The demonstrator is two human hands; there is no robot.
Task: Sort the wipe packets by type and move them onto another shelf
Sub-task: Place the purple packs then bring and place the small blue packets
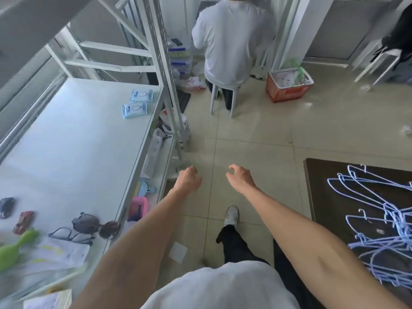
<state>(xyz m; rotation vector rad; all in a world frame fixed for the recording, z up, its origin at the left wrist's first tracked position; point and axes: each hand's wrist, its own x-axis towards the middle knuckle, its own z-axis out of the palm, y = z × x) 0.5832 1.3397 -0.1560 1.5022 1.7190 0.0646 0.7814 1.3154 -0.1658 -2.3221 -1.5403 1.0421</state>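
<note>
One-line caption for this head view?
Both hands, left and right, empty over the floor; two blue wipe packets lie on the white shelf.

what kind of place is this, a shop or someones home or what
Most likely a small stockroom or back-room workspace, not a home. A white metal rack shelf holds two blue wipe packets and loose sundries, a dark table carries a heap of wire hangers, and an orange basket stands on the tiled floor.

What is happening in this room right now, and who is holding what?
Nobody holds anything at this moment. The person's left hand and right hand hang empty over the floor, fingers loosely curled. Two blue wipe packets lie side by side on the white shelf, untouched. Another person sits on a stool facing away.
</note>
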